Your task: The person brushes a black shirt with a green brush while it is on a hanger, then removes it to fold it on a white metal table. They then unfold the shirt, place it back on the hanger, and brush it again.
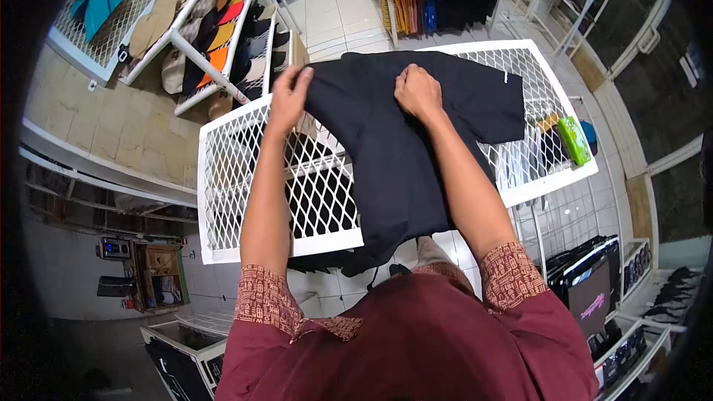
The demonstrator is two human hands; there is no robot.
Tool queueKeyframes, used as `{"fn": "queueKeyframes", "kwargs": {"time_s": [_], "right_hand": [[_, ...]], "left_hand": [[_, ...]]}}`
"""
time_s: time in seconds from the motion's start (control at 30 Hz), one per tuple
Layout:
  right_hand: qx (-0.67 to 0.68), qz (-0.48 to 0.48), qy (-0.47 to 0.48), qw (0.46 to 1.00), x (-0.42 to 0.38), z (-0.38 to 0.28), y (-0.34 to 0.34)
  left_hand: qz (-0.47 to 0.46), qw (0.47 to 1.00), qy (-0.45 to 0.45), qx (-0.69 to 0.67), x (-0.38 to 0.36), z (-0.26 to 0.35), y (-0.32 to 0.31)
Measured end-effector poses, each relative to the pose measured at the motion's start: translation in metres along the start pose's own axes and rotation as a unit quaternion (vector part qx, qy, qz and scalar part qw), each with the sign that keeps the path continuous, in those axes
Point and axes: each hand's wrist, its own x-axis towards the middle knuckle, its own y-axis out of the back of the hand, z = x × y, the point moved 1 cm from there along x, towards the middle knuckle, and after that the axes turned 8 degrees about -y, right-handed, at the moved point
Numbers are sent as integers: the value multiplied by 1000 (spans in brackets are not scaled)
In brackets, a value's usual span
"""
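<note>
apparently the grip of the left hand [288, 96] pinches a sleeve [332, 96] of the black shirt [397, 152] spread across the mesh worktop [327, 243], the curled right hand [418, 93] rests on it, hold unclear, and the overhanging hem [380, 243] could drag it askew.

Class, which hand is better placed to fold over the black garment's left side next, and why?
Probably the left hand: it is already at that side of the black garment. The right hand lies farther right, over the cloth.
</note>
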Motion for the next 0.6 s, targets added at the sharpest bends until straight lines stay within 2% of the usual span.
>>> {"fn": "queueKeyframes", "kwargs": {"time_s": [0.07, 0.1, 0.13, 0.17, 0.23, 0.3, 0.37, 0.4, 0.43, 0.5, 0.53, 0.57, 0.6], "right_hand": [[12, -4, -15, 1000, 1, 0, 2], [25, -6, -23, 999, 2, -3, 4], [40, -2, -30, 999, 1, -4, 5], [35, -14, -43, 998, 2, -4, 6], [36, -14, -36, 999, 1, -5, 9], [28, -27, -31, 999, 4, -4, 9], [19, -23, -30, 999, 4, -2, 7], [13, -37, -42, 998, 4, -6, 10], [13, -38, -36, 999, 4, -6, 10], [8, -23, -28, 999, 5, -2, 5], [16, -30, -27, 999, 8, 2, 3], [16, -41, -37, 998, 9, 3, 5], [37, -82, -47, 995, 11, 3, 11]], "left_hand": [[63, 996, -49, -37, 7, 3, 17], [74, 997, -28, 4, 15, -5, 37], [72, 995, -44, 53, 20, 3, 59], [74, 996, -36, 35, 24, 12, 79], [90, 977, -55, 187, 35, -1, 132], [100, 960, -61, 253, 38, 3, 175], [113, 919, -42, 375, 31, 9, 205], [126, 911, -6, 394, 25, -6, 217], [131, 909, -4, 396, 13, -20, 220], [75, 885, 5, 460, -9, -44, 223], [76, 871, -5, 485, -27, -38, 211], [92, 885, -31, 456, -41, -58, 207], [82, 910, -2, 406, -63, -22, 184]]}}
